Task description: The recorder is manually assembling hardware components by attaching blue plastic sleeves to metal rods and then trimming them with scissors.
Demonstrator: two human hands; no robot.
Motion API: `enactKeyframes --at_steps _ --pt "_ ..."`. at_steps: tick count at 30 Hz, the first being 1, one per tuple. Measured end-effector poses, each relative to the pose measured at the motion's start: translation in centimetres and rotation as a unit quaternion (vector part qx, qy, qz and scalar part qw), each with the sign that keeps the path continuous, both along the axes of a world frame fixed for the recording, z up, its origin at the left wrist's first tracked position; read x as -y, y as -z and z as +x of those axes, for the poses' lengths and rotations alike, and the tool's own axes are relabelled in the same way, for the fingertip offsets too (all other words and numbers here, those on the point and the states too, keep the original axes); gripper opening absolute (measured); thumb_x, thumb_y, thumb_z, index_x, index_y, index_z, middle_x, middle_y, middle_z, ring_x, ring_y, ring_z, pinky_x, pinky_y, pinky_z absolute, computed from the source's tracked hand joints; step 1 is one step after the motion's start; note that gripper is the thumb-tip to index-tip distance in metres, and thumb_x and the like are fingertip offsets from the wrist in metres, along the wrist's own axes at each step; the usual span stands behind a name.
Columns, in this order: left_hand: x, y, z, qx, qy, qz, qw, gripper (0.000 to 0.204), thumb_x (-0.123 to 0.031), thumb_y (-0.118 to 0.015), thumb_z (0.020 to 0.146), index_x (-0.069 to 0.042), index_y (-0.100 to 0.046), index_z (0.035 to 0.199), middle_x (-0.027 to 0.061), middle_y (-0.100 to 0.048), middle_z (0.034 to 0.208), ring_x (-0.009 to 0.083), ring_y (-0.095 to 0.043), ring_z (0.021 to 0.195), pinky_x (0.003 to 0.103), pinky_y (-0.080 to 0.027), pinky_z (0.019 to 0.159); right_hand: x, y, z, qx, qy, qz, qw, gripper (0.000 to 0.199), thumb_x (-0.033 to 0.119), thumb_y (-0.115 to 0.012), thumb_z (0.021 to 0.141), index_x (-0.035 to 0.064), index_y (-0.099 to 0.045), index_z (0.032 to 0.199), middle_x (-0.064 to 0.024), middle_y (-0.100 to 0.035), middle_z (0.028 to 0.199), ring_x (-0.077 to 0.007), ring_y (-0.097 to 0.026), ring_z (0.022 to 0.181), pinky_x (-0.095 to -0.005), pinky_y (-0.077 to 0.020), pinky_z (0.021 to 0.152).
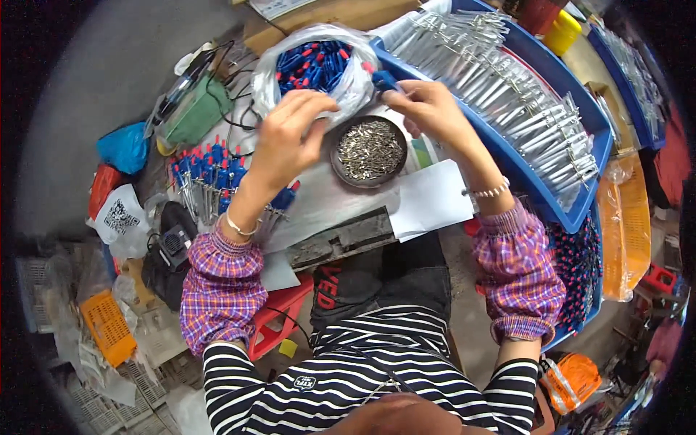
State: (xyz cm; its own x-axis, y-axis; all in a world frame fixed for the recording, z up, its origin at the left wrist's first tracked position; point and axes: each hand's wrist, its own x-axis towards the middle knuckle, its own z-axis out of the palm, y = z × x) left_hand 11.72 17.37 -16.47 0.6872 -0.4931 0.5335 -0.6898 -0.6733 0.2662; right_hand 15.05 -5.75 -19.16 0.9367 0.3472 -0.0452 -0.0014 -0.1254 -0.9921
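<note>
The left hand (290, 138) hovers with fingers curled and tips drawn together, as if pinching something small; what it pinches is too small to tell. The right hand (428, 109) pinches a small blue plastic piece (384, 80) between thumb and forefinger, held up just beside the left fingertips, probably so that both hands can work on it at a comfortable height.

Directly below and between the hands sits a round dark dish (370, 151) heaped with small metal pins (371, 148), close enough to pick from without reaching. Near the right wrist lies a sheet of white paper (431, 199).

Just beyond the left fingertips a clear plastic bag (272, 80) stands open, full of blue and red plastic pieces (315, 64), its mouth turned toward the hands. To the outer side of the left wrist stands a cluster of finished blue-handled tools (206, 170), upright and packed close.

Beyond the right hand a blue tray (573, 210) holds rows of clear-wrapped metal tools (507, 87); its near rim crowds that hand's side. Farther right lies an orange basket (631, 225).
</note>
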Motion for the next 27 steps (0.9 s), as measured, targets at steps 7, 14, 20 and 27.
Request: enactKeyframes --at_steps 7,14,20,27 --pt "9.9 3.1 4.7 -0.050 0.132 0.051 0.989 0.020 0.000 -0.060 0.072 -0.002 -0.062 0.092 0.0146 -0.064 0.089 0.0313 -0.060 0.090 0.039 -0.049 0.078 6.7 -1.2 -11.3 -0.084 0.179 0.118 0.973 0.033 0.028 -0.053 0.094 -0.0007 -0.063 0.108 -0.0005 -0.062 0.078 -0.0022 -0.042 0.055 -0.0167 -0.0316 0.049" --pt "11.8 6.6 5.9 -0.017 0.058 0.271 0.961 0.023 0.001 -0.056 0.069 -0.003 -0.066 0.088 0.0157 -0.062 0.076 0.0329 -0.061 0.079 0.042 -0.049 0.073 7.5 4.4 -19.9 -0.250 0.167 0.348 0.888 0.047 0.034 -0.045 0.098 -0.0052 -0.047 0.124 -0.0105 -0.062 0.091 -0.0062 -0.045 0.061 -0.0195 -0.0363 0.054" --pt "12.8 5.2 5.1 0.028 0.120 0.259 0.958 0.035 0.004 -0.058 0.066 -0.001 -0.058 0.101 0.0115 -0.058 0.088 0.0297 -0.058 0.084 0.037 -0.047 0.075 8.1 7.2 -22.2 -0.309 0.185 0.482 0.799 0.044 0.030 -0.048 0.097 -0.0037 -0.047 0.125 -0.0104 -0.059 0.097 -0.0124 -0.050 0.072 -0.0254 -0.0409 0.062" --pt "9.2 0.6 -2.9 -0.130 0.139 0.085 0.978 0.035 0.005 -0.055 0.075 0.001 -0.055 0.110 0.0165 -0.061 0.094 0.0346 -0.060 0.083 0.039 -0.049 0.073 8.0 7.9 -23.5 -0.339 0.221 0.547 0.733 0.042 0.025 -0.055 0.094 -0.0029 -0.050 0.125 -0.0083 -0.062 0.099 -0.0125 -0.053 0.076 -0.0266 -0.0445 0.071"
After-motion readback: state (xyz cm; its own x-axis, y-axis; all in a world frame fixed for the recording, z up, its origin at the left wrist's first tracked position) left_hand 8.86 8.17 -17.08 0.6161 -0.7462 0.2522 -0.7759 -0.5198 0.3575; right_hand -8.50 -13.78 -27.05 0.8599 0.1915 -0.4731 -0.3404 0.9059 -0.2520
